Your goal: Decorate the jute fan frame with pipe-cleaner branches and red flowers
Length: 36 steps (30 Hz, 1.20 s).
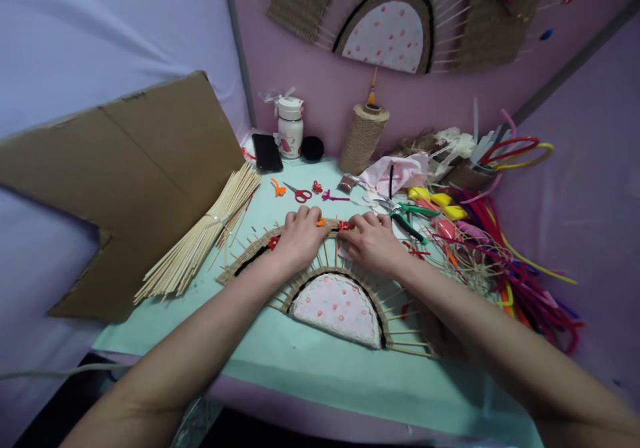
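A half-round fan of sticks and woven twine (240, 261) lies on the table, with a dotted pink-and-white fabric half-circle (340, 308) at its centre. My left hand (303, 238) is closed over the fan's outer woven band, beside a small orange pipe-cleaner piece (321, 222). Opposite it, my right hand (375, 240) grips the same band, its fingers curled next to a red pipe-cleaner flower (343, 225). Another red flower (273, 242) sits on the band left of my left hand. My right forearm covers much of the fan's right side.
A bundle of thin sticks (200, 235) and folded cardboard (135, 195) stand left. Behind the fan lie red scissors (300, 195) and green-handled pliers (413, 218). A twine spool (364, 138) and white bottle (290, 128) stand at the back. Pipe cleaners (530, 288) heap right.
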{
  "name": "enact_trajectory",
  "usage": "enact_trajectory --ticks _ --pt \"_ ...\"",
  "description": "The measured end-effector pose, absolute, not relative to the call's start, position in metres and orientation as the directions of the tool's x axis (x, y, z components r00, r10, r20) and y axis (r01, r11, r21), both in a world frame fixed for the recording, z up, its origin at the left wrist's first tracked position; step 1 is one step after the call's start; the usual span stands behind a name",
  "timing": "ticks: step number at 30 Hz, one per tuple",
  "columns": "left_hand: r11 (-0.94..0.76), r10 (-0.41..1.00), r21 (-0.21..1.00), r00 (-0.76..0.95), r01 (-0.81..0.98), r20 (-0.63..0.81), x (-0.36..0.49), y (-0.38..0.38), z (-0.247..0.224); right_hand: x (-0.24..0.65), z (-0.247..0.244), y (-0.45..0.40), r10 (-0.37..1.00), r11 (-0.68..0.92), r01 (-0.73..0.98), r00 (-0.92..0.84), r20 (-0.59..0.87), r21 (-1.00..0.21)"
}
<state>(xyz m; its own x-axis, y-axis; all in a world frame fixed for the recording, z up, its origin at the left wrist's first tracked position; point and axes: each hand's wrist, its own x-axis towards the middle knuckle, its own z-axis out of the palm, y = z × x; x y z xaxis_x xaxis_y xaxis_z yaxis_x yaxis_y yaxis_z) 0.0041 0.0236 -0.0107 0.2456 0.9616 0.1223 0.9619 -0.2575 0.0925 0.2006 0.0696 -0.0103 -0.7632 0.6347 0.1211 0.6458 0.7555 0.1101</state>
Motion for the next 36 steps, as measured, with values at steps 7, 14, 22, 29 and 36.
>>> enact_trajectory --ticks 7,14,22,29,36 --pt "-0.246 0.966 0.058 0.24 0.967 0.098 0.006 0.028 -0.019 0.184 -0.013 0.065 0.662 0.732 0.666 -0.745 0.081 0.147" --pt "-0.243 0.966 0.125 0.227 0.962 0.127 0.005 0.027 -0.023 0.195 -0.005 0.069 0.701 0.687 0.722 -0.687 0.193 0.075" --pt "-0.279 0.958 0.083 0.27 0.957 0.1 0.013 0.028 -0.02 0.215 0.003 0.068 0.749 0.636 0.769 -0.634 0.194 0.056" --pt "-0.275 0.96 0.115 0.265 0.955 0.093 0.017 0.032 -0.02 0.221 0.002 0.063 0.754 0.633 0.773 -0.629 0.19 0.05" --pt "-0.099 0.967 0.259 0.032 0.961 0.251 -0.001 0.031 -0.008 0.245 0.026 0.046 0.781 0.597 0.802 -0.589 0.209 0.026"
